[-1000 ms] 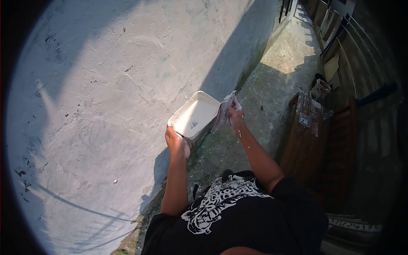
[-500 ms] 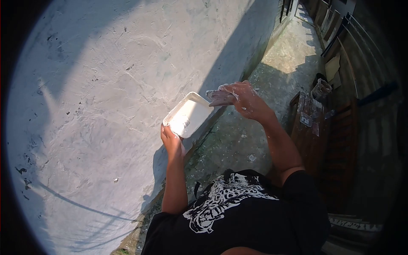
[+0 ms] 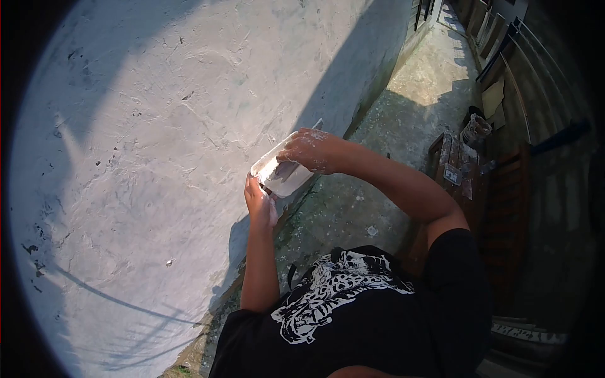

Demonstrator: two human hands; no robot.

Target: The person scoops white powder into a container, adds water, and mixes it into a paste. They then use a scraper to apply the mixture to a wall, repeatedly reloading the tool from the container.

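My left hand (image 3: pixel 259 200) grips the near end of a shallow white tray (image 3: pixel 293 184), which is tilted beside the wall. My right hand (image 3: pixel 313 151), flecked with white paste, reaches over the tray with its fingers closed on a flat scraper (image 3: pixel 285 170). The scraper's blade dips into the tray, and its far part is covered by my hand. White paste lies at the tray's near end, mostly hidden now behind the scraper and my fingers.
A rough, whitish plastered wall (image 3: pixel 157 157) fills the left side. Along it runs a spattered concrete path (image 3: pixel 353 208). At right stand a wooden bench (image 3: pixel 450 154) with smeared items, a bucket (image 3: pixel 476 130) and a dark slatted chair (image 3: pixel 507 214).
My right hand has moved left and down, bringing the scraper from beyond the tray's far edge into it. The tray has tilted further on edge, with my left hand still holding it.
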